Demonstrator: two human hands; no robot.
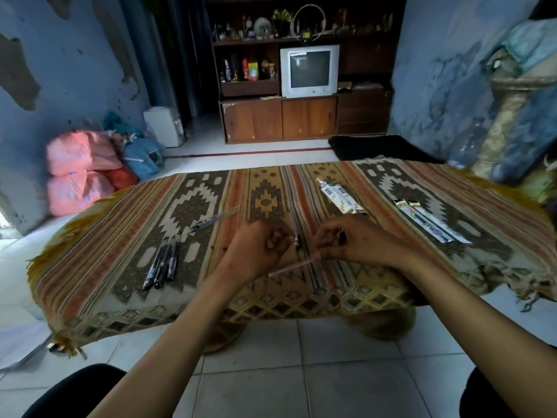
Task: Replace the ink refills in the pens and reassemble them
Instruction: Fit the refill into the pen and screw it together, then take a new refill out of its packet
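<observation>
Apparently no label reads clearly; right hand (340, 241) pinches a clear barrel (294, 267), left hand (265, 244) fisted.

Both forearms are bare to past the elbow, with no sleeve, watch or ring visible. The left hand (261, 245) and right hand (346, 241) wear no gloves. At five and seven o'clock, dark black-clad knees (75, 390) fill the frame's bottom corners.

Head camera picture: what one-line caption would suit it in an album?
Over a patterned cloth, the right hand holds a clear pen barrel; left hand curled, black pens beside.
</observation>
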